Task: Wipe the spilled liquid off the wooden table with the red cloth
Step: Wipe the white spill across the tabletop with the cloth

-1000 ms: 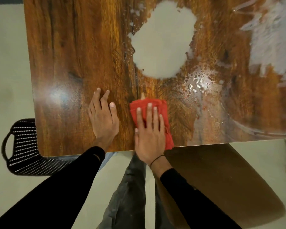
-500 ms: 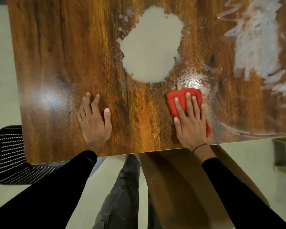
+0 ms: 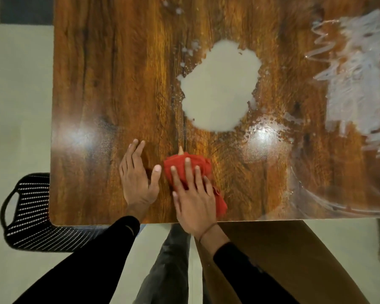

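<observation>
Red cloth (image 3: 184, 165) under flat right hand (image 3: 194, 200) | left hand (image 3: 137, 183) just beside, spread flat on table (image 3: 97, 84)

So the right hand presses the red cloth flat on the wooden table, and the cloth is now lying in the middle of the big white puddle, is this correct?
Not quite. The head view shows the right hand pressing the red cloth on the wooden table, but the cloth lies on bare wood near the front edge, apart from the big white puddle, not in its middle.
</observation>
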### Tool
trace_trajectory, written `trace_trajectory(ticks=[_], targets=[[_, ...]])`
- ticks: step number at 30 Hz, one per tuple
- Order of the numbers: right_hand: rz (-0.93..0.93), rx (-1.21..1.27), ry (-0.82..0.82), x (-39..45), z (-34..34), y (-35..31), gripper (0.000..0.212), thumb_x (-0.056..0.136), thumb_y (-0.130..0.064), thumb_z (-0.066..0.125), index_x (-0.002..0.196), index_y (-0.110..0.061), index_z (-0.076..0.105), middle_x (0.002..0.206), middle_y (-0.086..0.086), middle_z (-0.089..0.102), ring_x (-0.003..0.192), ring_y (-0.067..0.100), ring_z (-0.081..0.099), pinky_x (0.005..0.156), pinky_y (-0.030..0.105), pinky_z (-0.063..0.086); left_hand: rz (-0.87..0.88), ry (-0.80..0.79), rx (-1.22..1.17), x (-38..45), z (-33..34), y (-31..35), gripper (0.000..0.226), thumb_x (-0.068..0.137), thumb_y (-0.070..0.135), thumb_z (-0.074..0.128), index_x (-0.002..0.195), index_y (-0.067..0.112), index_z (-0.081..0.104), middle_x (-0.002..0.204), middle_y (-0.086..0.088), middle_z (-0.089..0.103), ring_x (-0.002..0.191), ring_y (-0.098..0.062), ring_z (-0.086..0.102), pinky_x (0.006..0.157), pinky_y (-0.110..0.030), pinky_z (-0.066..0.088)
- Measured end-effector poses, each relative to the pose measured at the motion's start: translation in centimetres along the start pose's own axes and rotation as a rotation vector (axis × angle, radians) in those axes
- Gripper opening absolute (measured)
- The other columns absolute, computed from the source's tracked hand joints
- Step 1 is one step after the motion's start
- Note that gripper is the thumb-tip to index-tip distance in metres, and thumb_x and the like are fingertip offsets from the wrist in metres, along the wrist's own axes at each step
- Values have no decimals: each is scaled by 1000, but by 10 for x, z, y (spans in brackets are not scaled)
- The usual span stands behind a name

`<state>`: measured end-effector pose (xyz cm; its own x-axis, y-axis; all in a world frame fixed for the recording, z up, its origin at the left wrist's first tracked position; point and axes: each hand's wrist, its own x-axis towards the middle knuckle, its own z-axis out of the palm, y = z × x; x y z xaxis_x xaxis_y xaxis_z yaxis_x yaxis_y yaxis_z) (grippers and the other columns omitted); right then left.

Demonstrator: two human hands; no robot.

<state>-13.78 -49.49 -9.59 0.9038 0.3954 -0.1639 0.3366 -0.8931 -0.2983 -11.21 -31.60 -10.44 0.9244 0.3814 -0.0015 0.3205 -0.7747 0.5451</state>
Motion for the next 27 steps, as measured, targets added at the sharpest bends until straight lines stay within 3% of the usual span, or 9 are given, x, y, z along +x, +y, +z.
trace_trajectory(ticks=[4, 7, 11, 15, 22, 27], targets=[[-286, -110, -12, 80, -1, -11, 76, 116, -48, 41, 183, -24, 14, 189, 19, 4, 176, 40, 8, 140, 63, 4, -6, 6, -38, 0, 1, -3, 87, 107, 73, 25, 165, 10, 44, 173, -12, 44, 160, -31, 40, 133, -20, 3], [-344, -162, -2, 129, -6, -18, 71, 118, -46, 32, 183, -23, 14, 189, 19, 5, 177, 38, 4, 139, 65, 3, -18, -1, -45, -1, 5, -5, 89, 107, 75, 26, 171, 13, 35, 178, -10, 34, 165, -26, 34, 134, -28, 13], [-238, -165, 39, 184, -22, -18, 71, 118, -43, 28, 183, -21, 11, 189, 21, 2, 176, 39, 3, 140, 63, 1, -30, -18, -33, -3, 8, -8, 95, 103, 80, 28, 174, 17, 26, 183, -7, 23, 167, -23, 26, 133, -47, 24], [-114, -159, 86, 222, -39, 10, 71, 118, -43, 25, 183, -21, 11, 189, 20, 5, 176, 40, 4, 140, 62, 4, -53, -40, -43, -4, 8, -8, 94, 101, 84, 27, 174, 26, 21, 183, -1, 22, 166, -25, 29, 132, -56, 25], [254, -85, 143, 185, -57, 90, 71, 119, -45, 24, 183, -22, 3, 189, 18, -2, 176, 39, 1, 140, 65, 6, -92, -40, -22, -3, 8, -3, 77, 106, 78, 26, 173, 40, 22, 182, 8, 23, 165, -23, 29, 134, -49, 17], [225, -67, 136, 126, -38, 86, 73, 119, -45, 28, 183, -22, 1, 190, 17, -4, 177, 37, -3, 142, 62, 6, -94, 23, -13, 45, 10, 22, 55, 116, 47, 29, 163, 23, 47, 173, -2, 37, 158, -26, 37, 130, -46, 20]])
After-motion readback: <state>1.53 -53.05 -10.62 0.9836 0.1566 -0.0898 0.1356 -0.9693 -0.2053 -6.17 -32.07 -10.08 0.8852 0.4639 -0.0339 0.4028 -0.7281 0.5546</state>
